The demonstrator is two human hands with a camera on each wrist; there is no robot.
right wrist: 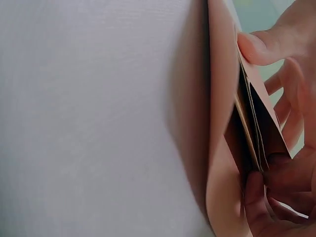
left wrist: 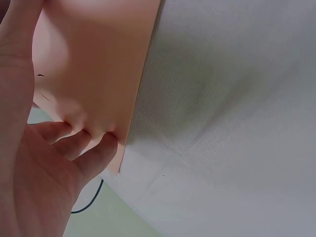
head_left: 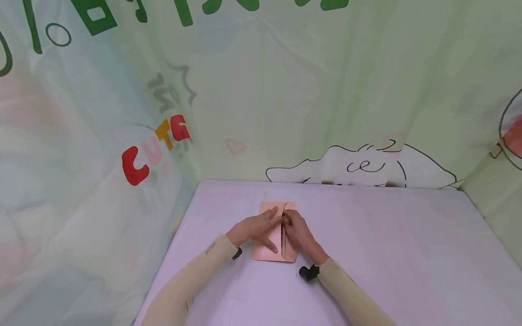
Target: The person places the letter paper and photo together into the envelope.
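A pink sheet of paper (head_left: 267, 254) lies on the lavender table (head_left: 387, 235), folded so that a ridge stands up along its middle. My left hand (head_left: 254, 228) rests on the sheet's left half, fingers stretched toward the ridge. In the left wrist view its fingertips (left wrist: 74, 140) meet the paper (left wrist: 98, 64) at the edge and are partly hidden by it. My right hand (head_left: 299, 233) pinches the raised ridge from the right. In the right wrist view the thumb and fingers of that hand (right wrist: 286, 182) grip several brownish layers inside the pink fold (right wrist: 219, 98).
A printed cloth backdrop (head_left: 285, 90) closes in the table at the back and on both sides. Bare tabletop (head_left: 408, 271) stretches to the right and toward me. Black wrist mounts (head_left: 308, 272) sit on both cream sleeves.
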